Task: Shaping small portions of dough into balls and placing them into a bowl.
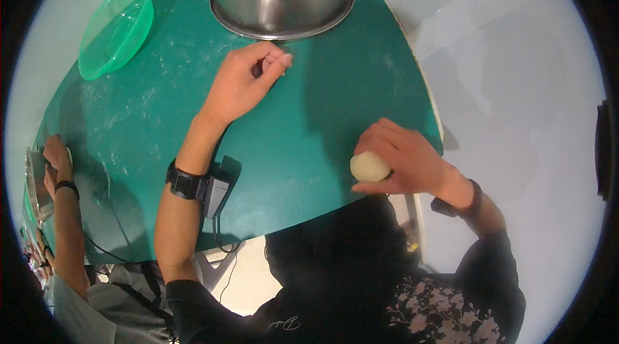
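My right hand (403, 160) is wrapped round a pale, smooth ball of dough (369, 167) at the table's near right edge. Farther off, just below the rim of an upturned steel basin (284, 2), is my left hand (248, 76). Its fingers are curled in and the thumb meets the fingertips. Whatever it may pinch is hidden by the fingers. Both hands are over the green table mat (277, 157), which carries white, floury smears.
A translucent green plastic basket (119, 28) is tilted at the far left. At the left edge, a co-worker's hands (58, 160) are beside a metal bowl (39, 186). A small grey device (218, 196) with a cable is by my left wrist strap.
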The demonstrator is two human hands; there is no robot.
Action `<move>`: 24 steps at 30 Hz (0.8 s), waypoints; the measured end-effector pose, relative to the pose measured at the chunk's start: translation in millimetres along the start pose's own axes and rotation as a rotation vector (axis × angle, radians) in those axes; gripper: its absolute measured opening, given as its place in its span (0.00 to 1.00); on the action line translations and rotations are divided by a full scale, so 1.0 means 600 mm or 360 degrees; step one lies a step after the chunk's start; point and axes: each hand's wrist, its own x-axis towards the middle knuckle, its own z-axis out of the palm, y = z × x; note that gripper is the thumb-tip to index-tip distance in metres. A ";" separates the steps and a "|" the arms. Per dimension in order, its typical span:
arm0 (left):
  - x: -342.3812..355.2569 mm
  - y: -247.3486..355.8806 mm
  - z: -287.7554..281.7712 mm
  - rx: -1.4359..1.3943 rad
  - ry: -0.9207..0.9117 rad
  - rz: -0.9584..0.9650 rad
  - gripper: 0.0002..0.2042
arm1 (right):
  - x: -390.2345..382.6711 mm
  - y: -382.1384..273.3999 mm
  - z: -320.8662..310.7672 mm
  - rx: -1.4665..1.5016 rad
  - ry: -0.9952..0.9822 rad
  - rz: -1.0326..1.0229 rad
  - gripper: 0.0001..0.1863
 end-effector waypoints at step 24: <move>0.001 0.008 -0.002 0.0007 -0.0034 -0.0040 0.12 | -0.020 0.047 -0.037 -0.0125 0.0354 0.0473 0.34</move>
